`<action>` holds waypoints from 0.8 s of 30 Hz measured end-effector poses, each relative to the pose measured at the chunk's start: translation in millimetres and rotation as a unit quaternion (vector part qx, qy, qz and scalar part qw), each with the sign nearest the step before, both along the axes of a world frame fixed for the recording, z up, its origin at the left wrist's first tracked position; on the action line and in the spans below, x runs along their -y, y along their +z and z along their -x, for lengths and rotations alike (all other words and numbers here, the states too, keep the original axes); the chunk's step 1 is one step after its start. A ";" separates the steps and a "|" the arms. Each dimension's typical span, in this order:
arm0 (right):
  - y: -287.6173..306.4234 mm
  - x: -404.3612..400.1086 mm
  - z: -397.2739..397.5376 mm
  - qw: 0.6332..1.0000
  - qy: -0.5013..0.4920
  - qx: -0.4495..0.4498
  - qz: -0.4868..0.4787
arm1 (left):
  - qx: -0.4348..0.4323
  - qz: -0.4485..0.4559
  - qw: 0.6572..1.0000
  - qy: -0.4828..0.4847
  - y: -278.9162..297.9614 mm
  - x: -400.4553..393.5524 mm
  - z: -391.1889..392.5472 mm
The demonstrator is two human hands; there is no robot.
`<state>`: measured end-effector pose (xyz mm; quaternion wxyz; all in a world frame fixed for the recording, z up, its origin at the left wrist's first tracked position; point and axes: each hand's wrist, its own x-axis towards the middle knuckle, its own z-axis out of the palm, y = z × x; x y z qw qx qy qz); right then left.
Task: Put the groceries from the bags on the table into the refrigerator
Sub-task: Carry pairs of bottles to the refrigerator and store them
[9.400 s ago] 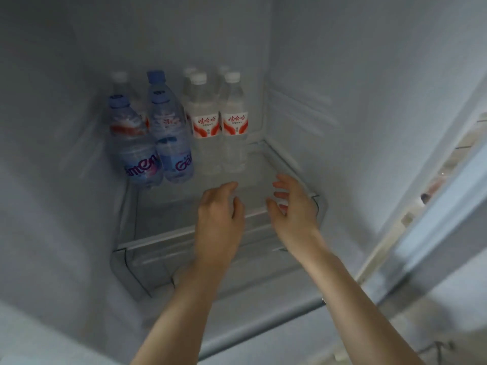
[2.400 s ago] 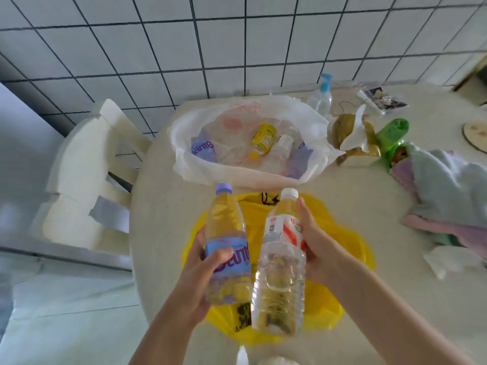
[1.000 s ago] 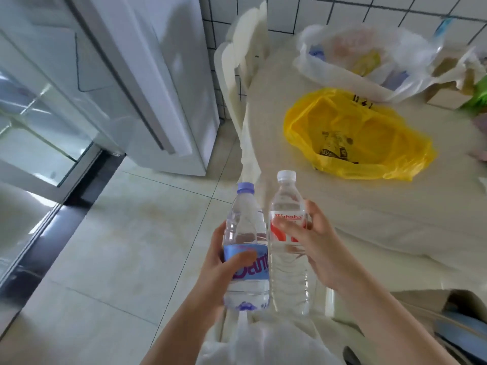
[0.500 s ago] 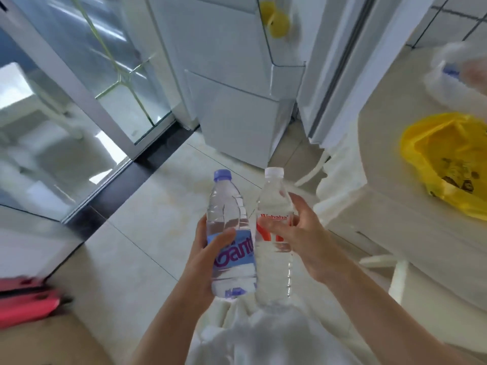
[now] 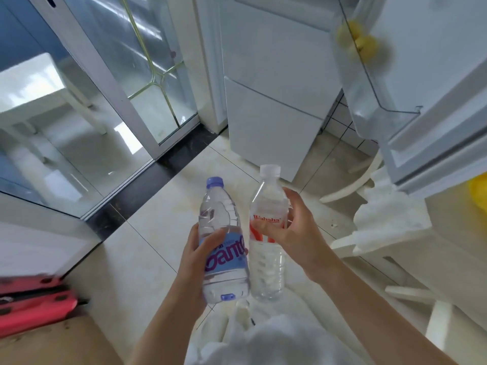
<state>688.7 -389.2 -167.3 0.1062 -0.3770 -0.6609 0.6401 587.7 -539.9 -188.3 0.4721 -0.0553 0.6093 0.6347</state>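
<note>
The left hand [image 5: 196,259] grips a blue-capped water bottle [image 5: 224,248] and the right hand [image 5: 295,233] a white-capped one [image 5: 267,233] — both upright, side by side, carried over the floor toward the refrigerator [image 5: 274,101]. Its door [image 5: 421,88] stands open at right, something yellow in the door shelf. Neither bottle is stowed yet — and a yellow bag [image 5: 478,191] shows on the surface, so likely more remains.

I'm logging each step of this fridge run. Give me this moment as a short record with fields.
left hand: grips the blue-capped bottle, upright
right hand: grips the white-capped bottle, upright
bottles: side by side, both clear, capped
fridge door: open, upper right; yellow items in its shelf, blurred
yellow bag: at the right edge
stage: bottles not yet in the fridge
</note>
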 end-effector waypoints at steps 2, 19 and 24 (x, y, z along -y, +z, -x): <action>1.0 -16.3 21.5 1.000 -0.006 -0.006 0.000 | -0.016 0.005 1.000 -0.006 -1.0 -15.6 20.4; 15.3 -200.6 182.8 0.995 -0.056 -0.050 -0.073 | -0.097 0.008 0.995 -0.021 16.3 -218.0 201.9; 12.0 -239.6 221.5 0.989 -0.099 -0.050 -0.096 | -0.109 -0.011 0.993 -0.049 13.8 -274.2 249.6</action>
